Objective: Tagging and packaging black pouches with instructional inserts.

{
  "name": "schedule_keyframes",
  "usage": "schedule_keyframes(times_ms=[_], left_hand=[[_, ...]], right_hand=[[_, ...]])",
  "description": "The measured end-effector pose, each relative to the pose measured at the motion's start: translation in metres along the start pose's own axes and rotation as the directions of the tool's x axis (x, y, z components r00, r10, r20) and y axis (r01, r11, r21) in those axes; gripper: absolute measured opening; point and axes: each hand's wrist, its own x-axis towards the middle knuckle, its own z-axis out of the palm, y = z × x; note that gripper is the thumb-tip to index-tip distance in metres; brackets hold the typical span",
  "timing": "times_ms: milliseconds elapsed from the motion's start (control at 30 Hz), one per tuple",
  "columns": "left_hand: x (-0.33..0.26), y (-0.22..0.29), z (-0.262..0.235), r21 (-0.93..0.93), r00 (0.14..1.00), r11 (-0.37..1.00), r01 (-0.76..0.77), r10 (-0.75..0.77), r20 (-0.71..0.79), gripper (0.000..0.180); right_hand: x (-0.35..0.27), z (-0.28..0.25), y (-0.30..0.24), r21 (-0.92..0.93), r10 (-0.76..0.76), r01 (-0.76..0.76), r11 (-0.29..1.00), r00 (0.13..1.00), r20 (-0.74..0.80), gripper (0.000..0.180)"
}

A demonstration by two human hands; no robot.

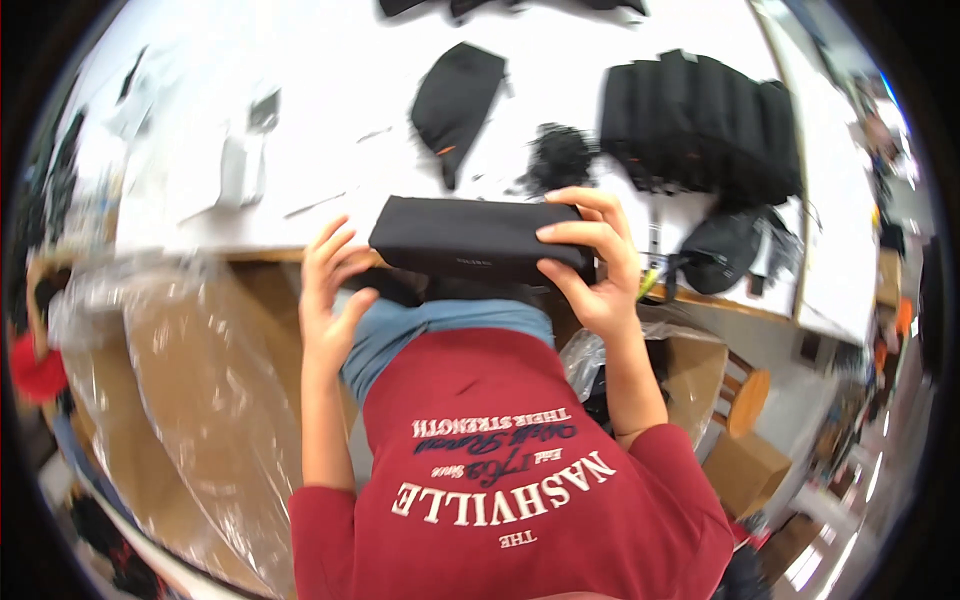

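A long, box-shaped black fabric pouch [470, 235] is held level in front of my waist, over the table's near edge. My right hand [600, 250] grips its right end, with the thumb on the near side and the fingers over the top. Beside the left end is my left hand [335, 285], its fingers spread and curved toward the pouch. Nothing shows in that hand, and a small gap appears between it and the fabric. Small light marks sit on the pouch's near face.
On the white table [330, 110] lie a flat black fabric piece [457, 100], a tangle of black strands [560, 158], a row of several black pouches [700, 125] and a black bag [722, 248]. Plastic-lined cardboard boxes [200, 370] stand below the edge at left. A wooden stool [748, 400] is at right.
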Motion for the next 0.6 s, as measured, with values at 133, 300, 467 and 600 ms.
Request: schedule_keyframes(times_ms=[133,300,467,600], left_hand=[[-0.021,-0.036,-0.047,0.125,0.946,0.956,0.266,-0.284,0.155,0.023],[-0.047,-0.104,-0.076,0.36,0.827,0.818,0.449,-0.533,0.18,0.018],[-0.047,-0.122,-0.074,0.151,0.884,0.881,0.449,-0.462,0.066,0.017],[-0.046,-0.121,-0.072,0.169,0.875,0.864,0.475,-0.485,0.019,0.017]], right_hand=[[0.018,-0.053,0.014,-0.341,-0.163,0.013,0.94,0.895,-0.416,0.025],[0.05,-0.169,0.037,-0.633,-0.511,-0.089,0.769,0.51,-0.692,0.019],[0.051,-0.231,0.089,-0.764,-0.214,-0.224,0.605,0.879,-0.427,0.032],[0.041,-0.221,0.106,-0.727,-0.079,-0.382,0.57,0.856,-0.511,0.032]])
